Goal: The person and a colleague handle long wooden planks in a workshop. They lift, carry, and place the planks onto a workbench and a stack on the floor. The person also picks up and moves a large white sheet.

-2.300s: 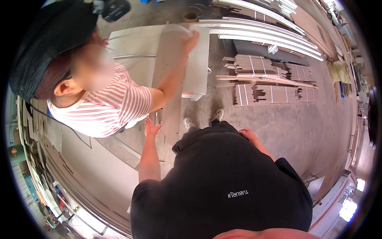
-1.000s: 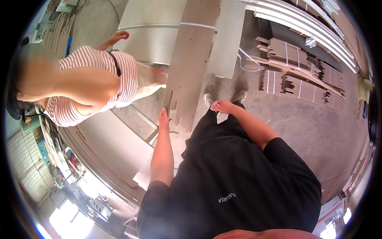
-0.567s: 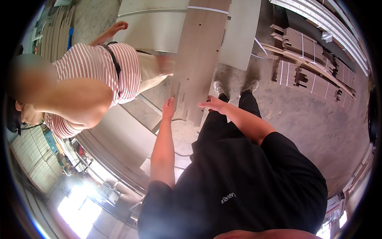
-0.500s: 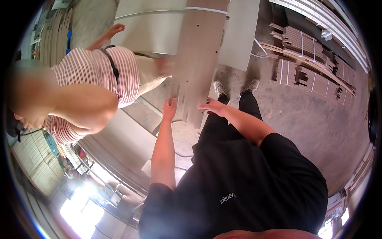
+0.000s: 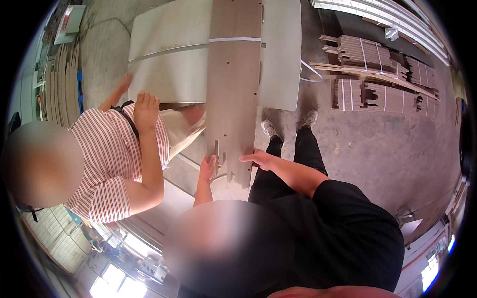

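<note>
A long bundle of brown boards (image 5: 232,94), bound by a white strap, stretches away from me over pale panels. Its near end has slots, and the ends of its pieces are uneven. My left hand (image 5: 208,168) grips the left edge close to that end, thumb on top. On the opposite edge, my right hand (image 5: 257,158) holds on with its thumb over the upper face. The fingers of both hands are partly hidden beneath or beside the boards.
Pale panels (image 5: 169,74) lie under and beside the bundle. A co-worker in a striped shirt (image 5: 112,144) stands close on my left, one forearm raised. Strapped stacks of brown boards (image 5: 365,54) rest on the floor at right, and more boards (image 5: 62,84) stand far left.
The bundle's near end sits lower in the picture, with both my hands still on it; the view has shifted too. The co-worker's near arm has bent, bringing that hand up beside the panels.
</note>
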The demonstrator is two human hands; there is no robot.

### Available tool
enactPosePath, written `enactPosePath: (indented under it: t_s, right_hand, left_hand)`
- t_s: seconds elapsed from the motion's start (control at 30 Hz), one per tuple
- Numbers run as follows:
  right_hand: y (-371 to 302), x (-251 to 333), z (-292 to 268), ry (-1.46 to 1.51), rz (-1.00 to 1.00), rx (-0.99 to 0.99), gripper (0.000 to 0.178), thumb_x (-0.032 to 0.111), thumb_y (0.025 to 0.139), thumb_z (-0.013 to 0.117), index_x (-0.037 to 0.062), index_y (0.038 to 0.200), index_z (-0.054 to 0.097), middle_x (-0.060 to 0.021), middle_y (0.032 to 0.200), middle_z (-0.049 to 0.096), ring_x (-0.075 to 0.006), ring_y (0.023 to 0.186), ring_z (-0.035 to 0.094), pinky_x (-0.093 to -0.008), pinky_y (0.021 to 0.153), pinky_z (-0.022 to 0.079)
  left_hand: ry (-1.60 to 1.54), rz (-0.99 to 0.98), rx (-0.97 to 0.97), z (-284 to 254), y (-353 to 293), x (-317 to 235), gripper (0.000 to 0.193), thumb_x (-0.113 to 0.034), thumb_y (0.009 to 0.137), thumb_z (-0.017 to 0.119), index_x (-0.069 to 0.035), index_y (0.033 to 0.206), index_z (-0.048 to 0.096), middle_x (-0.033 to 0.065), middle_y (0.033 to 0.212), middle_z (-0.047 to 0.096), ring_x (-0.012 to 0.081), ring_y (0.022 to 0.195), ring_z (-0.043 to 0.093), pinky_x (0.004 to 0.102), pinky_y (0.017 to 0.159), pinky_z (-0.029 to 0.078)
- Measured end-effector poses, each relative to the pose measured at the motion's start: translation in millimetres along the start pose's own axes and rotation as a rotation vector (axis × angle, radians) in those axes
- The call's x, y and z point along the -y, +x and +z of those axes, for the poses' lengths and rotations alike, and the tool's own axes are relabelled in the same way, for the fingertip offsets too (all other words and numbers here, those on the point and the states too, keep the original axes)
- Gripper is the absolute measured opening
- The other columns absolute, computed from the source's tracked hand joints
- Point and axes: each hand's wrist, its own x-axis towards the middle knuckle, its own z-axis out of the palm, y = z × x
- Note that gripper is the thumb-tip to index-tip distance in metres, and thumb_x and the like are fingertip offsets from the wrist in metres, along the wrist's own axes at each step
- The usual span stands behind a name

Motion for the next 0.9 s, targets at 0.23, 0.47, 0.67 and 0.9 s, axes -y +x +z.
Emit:
enactPosePath:
  t_s: [0.23,0.47,0.67,0.9]
  right_hand:
    - [2.5,9.9,-11.2,0.166,0.019,0.13,0.071,0.028,0.077,0.084,0.0145,0.139,0.052,-0.0027,0.128,0.061,-0.0195,0.122,0.057,-0.0384,0.105,0.043]
    - [5.4,12.8,-12.1,0.175,-0.009,0.203,0.067,0.025,0.079,0.081,0.0114,0.139,0.054,-0.0049,0.13,0.061,-0.0225,0.124,0.056,-0.0399,0.109,0.04]
    - [-5.0,43.1,8.9,0.21,-0.059,0.13,0.061,0.023,0.078,0.082,0.0096,0.133,0.058,-0.005,0.121,0.065,-0.02,0.118,0.059,-0.0378,0.105,0.043]
    - [10.7,126.0,-4.8,0.142,-0.145,-0.042,0.053,0.034,0.091,0.073,0.0081,0.134,0.057,-0.0045,0.122,0.065,-0.0169,0.113,0.06,-0.0353,0.1,0.046]
  left_hand:
    - [-0.225,-0.135,0.164,-17.8,19.8,-8.1,0.068,-0.042,0.089,0.075,-0.011,0.143,0.047,0.0059,0.129,0.062,0.0245,0.113,0.063,0.0446,0.091,0.055]
    - [-0.25,-0.142,0.154,-10.2,18.3,-28.6,0.069,-0.043,0.089,0.075,-0.008,0.142,0.048,0.008,0.131,0.061,0.0255,0.117,0.061,0.0465,0.096,0.053]
    - [-0.171,-0.14,0.128,-6.6,21.0,-64.6,0.066,-0.045,0.092,0.071,-0.007,0.14,0.049,0.0074,0.129,0.062,0.0244,0.114,0.063,0.0432,0.096,0.054]
    - [0.782,0.661,-0.146,50.0,82.5,-178.0,0.08,-0.057,0.094,0.063,0.003,0.144,0.045,0.0226,0.134,0.059,0.0367,0.122,0.057,0.0498,0.107,0.043]
